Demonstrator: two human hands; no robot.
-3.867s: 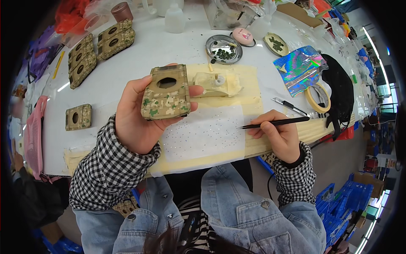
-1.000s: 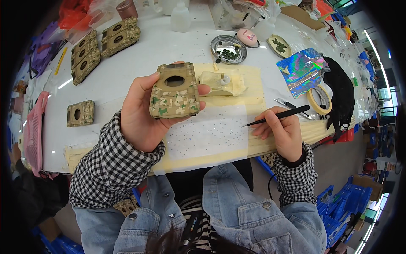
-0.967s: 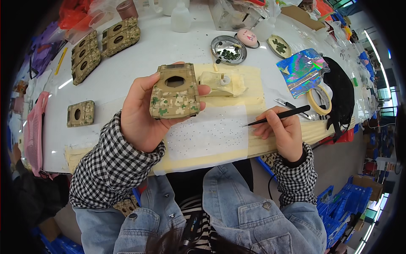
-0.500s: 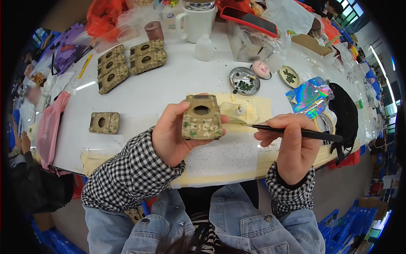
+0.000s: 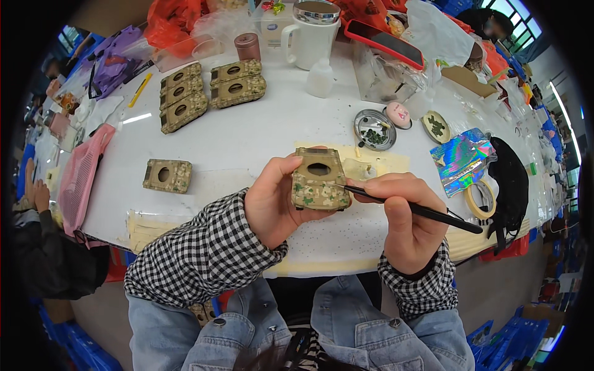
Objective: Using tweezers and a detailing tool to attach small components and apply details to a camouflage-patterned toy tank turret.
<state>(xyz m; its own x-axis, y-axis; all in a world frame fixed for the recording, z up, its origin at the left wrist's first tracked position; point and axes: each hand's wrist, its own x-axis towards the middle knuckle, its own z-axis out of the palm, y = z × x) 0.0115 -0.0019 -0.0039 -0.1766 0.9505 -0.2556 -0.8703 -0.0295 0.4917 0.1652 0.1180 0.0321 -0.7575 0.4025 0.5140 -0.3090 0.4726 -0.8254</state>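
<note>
My left hand (image 5: pixel 272 201) grips a camouflage model tank hull (image 5: pixel 318 193) with a round hole in its top, raised over the table. Black tweezers (image 5: pixel 427 213) are pinched in my right hand (image 5: pixel 405 213), their tip touching or nearly touching the hull's right side. Whether the tips hold a small part is too fine to see. Behind the hull, a small pale holder (image 5: pixel 359 168) sits on yellow tape. A single similar hull (image 5: pixel 167 175) lies to the left, and several more hulls (image 5: pixel 185 99) stand in rows at the back left.
A round metal dish (image 5: pixel 375 131) holds small dark green parts, beside a pale dish (image 5: pixel 436 126) of green pieces. A white mug (image 5: pixel 309 40), a small bottle (image 5: pixel 320 79) and a red-cased phone (image 5: pixel 385 44) stand behind. Right are a tape roll (image 5: pixel 481 199) and black bag (image 5: pixel 510 179).
The tweezers in my right hand have moved left, from beside the hull to its right side. My left hand still holds the hull. The whole view has shifted slightly.
</note>
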